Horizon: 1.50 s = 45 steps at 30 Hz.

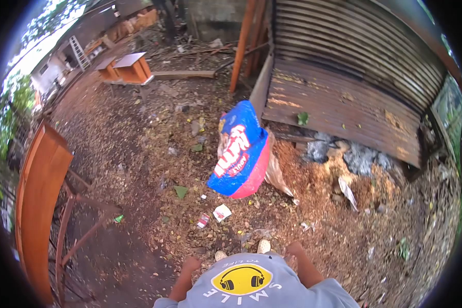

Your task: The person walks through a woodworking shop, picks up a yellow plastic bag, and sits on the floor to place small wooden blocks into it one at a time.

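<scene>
My left hand [191, 264] hangs low beside my grey shirt [231, 287], apart from any object. On the other side my right hand [294, 249] is held out over the littered ground. Both hands are small and seen from above, their fingers too blurred to show whether they are open or closed. Ahead of me, out of reach of both hands, is a large blue and pink printed plastic sack [244, 154], crumpled and tilted. A brown wrapper [278, 177] shows at its right side.
Corrugated metal sheets [339, 97] lean at the right, with grey ash [362, 156] and sawdust [318, 187] below. A curved wooden panel [41, 195] stands on a frame at the left. Wooden boxes [132, 69] sit farther back. Paper scraps [222, 212] lie before my feet.
</scene>
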### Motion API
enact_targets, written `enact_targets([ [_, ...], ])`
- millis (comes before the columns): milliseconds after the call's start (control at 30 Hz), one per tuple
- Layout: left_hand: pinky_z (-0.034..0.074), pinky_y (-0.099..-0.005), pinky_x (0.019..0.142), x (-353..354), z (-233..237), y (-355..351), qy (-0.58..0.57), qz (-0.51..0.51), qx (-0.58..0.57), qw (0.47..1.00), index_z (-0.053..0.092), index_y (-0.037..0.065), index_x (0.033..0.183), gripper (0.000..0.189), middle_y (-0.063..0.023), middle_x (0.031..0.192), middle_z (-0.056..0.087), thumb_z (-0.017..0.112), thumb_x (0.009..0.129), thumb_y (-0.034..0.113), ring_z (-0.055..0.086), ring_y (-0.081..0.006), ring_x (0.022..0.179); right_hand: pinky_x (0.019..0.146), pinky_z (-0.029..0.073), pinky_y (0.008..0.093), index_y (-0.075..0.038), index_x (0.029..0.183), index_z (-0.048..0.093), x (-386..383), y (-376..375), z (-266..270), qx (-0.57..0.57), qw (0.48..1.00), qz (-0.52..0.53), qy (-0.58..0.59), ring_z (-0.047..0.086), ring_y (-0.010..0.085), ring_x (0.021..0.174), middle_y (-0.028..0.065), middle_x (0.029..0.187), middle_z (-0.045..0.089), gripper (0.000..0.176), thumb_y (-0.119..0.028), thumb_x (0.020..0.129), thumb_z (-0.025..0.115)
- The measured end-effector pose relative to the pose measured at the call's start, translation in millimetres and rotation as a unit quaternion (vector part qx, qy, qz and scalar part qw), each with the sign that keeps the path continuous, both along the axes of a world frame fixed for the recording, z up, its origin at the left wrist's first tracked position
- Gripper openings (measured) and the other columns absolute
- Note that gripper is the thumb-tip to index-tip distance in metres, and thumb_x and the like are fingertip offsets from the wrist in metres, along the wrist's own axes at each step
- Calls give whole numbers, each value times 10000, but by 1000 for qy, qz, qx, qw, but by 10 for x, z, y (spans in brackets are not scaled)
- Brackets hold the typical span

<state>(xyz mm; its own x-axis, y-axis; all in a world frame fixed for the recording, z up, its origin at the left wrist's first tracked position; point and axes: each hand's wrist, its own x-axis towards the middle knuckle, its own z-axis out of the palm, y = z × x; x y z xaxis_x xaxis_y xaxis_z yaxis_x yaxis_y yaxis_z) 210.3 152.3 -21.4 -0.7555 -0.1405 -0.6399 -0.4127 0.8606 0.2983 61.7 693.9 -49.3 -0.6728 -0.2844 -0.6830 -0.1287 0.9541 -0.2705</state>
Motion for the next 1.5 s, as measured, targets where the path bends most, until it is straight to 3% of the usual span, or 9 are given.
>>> enact_targets([
  [167, 454, -435, 812, -79, 389, 132, -42, 56, 38, 997, 662, 45, 864, 414, -197, 928, 626, 467, 770, 398, 588, -366, 905, 613, 513, 345, -107, 727, 698, -128, -41, 106, 32, 975, 218, 35, 645, 239, 658, 114, 697, 656, 303, -361, 745, 534],
  [467, 482, -409, 716, 55, 342, 272, -11, 55, 70, 996, 682, 103, 800, 275, -147, 827, 643, 521, 718, 310, 612, -323, 785, 589, 502, 424, -137, 796, 675, -288, 15, -235, 11, 999, -26, -20, 639, 289, 665, 124, 689, 640, 261, -351, 761, 529],
  [567, 491, -397, 671, 48, 535, 349, 12, 79, 64, 995, 688, 121, 776, 227, -129, 782, 647, 562, 682, 285, 619, -299, 730, 603, 518, 346, -83, 813, 687, -261, 92, -100, -27, 980, 175, 90, 643, 242, 670, 142, 777, 659, 316, -377, 788, 574],
  [667, 497, -393, 646, 29, 625, 407, 68, 132, 61, 987, 692, 135, 762, 206, -114, 746, 647, 590, 665, 285, 623, -287, 698, 490, 507, 307, -41, 811, 674, -225, -21, 234, -125, 905, -362, -186, 623, 185, 586, 102, 735, 661, 201, -235, 775, 638],
  [967, 519, -402, 672, -203, 999, 705, 27, 26, -21, 999, 673, 171, 933, 313, -103, 883, 656, 577, 749, 405, 641, -267, 714, 470, 502, 283, 14, 806, 658, -335, 149, 277, -205, 880, -379, -199, 613, 166, 546, 104, 696, 653, 119, -16, 757, 554],
  [1133, 517, -496, 702, -328, 1366, 1234, -308, 368, 228, 848, 609, 154, 1089, 386, -144, 1094, 601, 486, 847, 428, 642, -283, 805, 481, 505, 285, 22, 913, 637, -295, 486, -198, -210, 917, -325, -95, 617, 174, 556, 113, 718, 656, 181, 6, 747, 565],
  [1233, 524, -483, 673, -166, 309, 1173, -312, 362, 349, 807, 589, 79, 1099, 421, -145, 1116, 587, 499, 829, 389, 643, -265, 793, 574, 521, 365, -14, 1001, 624, -341, 670, -427, -142, 963, -201, -113, 642, 198, 654, 123, 806, 666, 291, -216, 810, 539],
  [1333, 529, -436, 659, -393, 875, 1161, -255, 165, 203, 931, 619, 26, 1013, 408, -157, 1072, 601, 479, 827, 361, 645, -243, 772, 618, 516, 390, -45, 1015, 623, -435, 634, -305, -52, 997, 28, -41, 644, 216, 706, 122, 850, 663, 337, -295, 821, 508],
  [1500, 512, -365, 603, -382, 424, 1074, -37, 351, 270, 896, 659, 45, 871, 373, -154, 953, 632, 433, 841, 341, 637, -233, 671, 640, 509, 391, -71, 1038, 611, -835, 280, -175, -42, 992, 79, -92, 638, 230, 740, 123, 877, 655, 348, -314, 813, 504],
])
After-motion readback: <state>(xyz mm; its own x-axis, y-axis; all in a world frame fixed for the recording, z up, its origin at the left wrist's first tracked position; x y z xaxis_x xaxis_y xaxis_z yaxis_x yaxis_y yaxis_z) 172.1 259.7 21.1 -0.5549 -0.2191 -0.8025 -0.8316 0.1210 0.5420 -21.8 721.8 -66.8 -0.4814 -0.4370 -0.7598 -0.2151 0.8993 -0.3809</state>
